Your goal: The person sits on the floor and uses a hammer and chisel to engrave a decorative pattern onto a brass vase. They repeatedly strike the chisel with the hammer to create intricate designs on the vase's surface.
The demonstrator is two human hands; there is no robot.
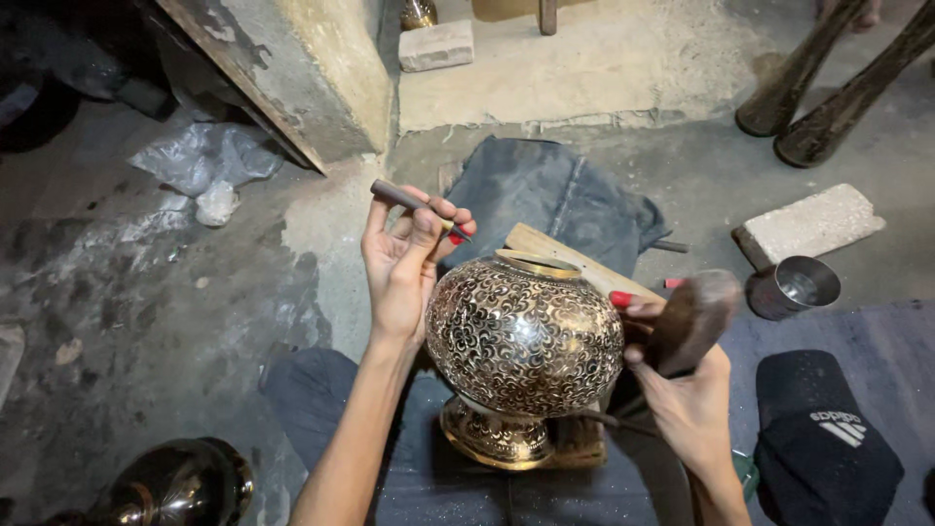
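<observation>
Concrete floor (175,292), hands (404,263) chiselling engraved vase (524,336)

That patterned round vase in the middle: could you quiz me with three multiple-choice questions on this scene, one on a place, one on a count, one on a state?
1. Where is the steel cup?
A. Right of the vase
B. Inside the vase
C. In a hand

2. How many pale bricks lie on the floor?
A. None
B. Two
C. Five

3. What is the left hand doing?
A. Lying flat
B. Holding a thin tool
C. Gripping the cap

Answers: 1 A, it stands beside the vase. 2 B, one brick far, one brick right. 3 B, fingers pinch the chisel.
</observation>
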